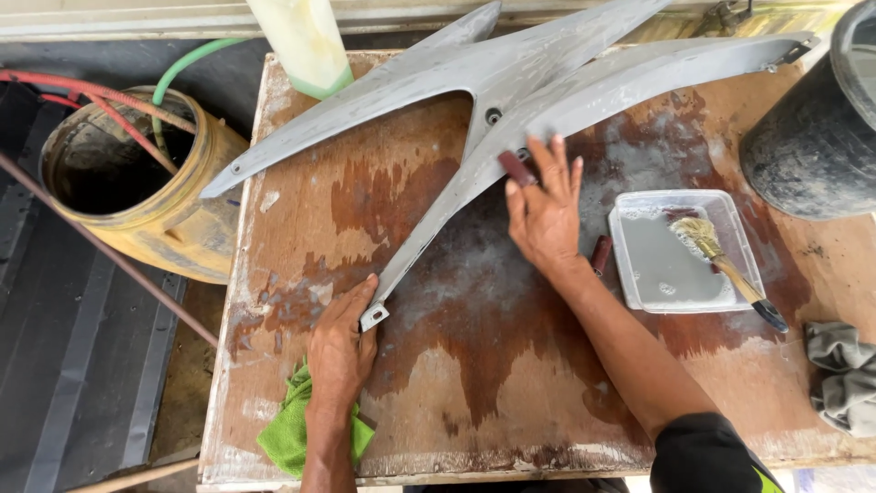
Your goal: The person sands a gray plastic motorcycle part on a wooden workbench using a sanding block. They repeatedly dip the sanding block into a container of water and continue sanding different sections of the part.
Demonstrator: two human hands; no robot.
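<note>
A grey, matte, forked body panel [511, 87] lies flat across the far half of a wet, stained plywood tabletop [511, 383], its long pointed arms dull and scuffed. The right hand [546, 215] presses flat on one arm of the panel, fingers spread, with a small reddish-brown piece of sandpaper [516, 168] pinned under the fingertips; this grip is a flat press rather than a closed fist. The left hand [339, 351] rests open at the near tip of that arm, thumb against the metal mounting tab [373, 317], steadying it without closing around it.

Under the left wrist lies a crumpled green cloth [287, 429] at the tabletop's near edge. Just beyond the right forearm sits a second dark-red roll of sandpaper [600, 254], and beside it a shallow clear plastic tray [639, 265] of cloudy water holding a wooden-handled paintbrush [721, 260]. Further out from that hand stand a black bucket [812, 137] and a bunched grey rag [844, 374].

Away from the left hand, off the tabletop, stands a worn yellow drum [146, 201] with red and green hoses [137, 119] running into it. A pale plastic bottle [301, 41] stands at the far edge.
</note>
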